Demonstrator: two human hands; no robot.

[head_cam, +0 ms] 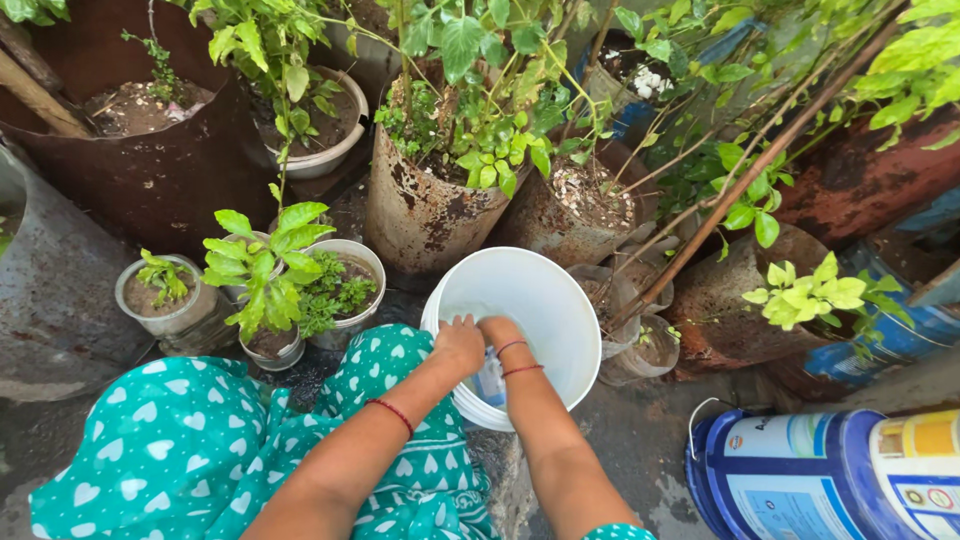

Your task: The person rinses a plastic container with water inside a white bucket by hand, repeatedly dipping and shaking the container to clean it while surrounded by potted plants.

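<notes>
A white plastic bucket [545, 290] stands on the ground among potted plants, just in front of me. My left hand [460, 343] rests on its near rim with the fingers curled over the edge. Just to the right, my right hand [497, 330] reaches over the same rim and down into the bucket; its fingers are hidden inside. Red thread bands circle both wrists. Whether either hand holds something inside the bucket I cannot tell. My green dress with white hearts [190, 440] covers my knees at the lower left.
Rusty metal pots with leafy plants [430, 205] crowd behind the bucket. Small pots [165, 295] stand to the left. A long wooden stick [760, 165] leans across the right. A blue and white paint bucket [820, 475] sits at the lower right.
</notes>
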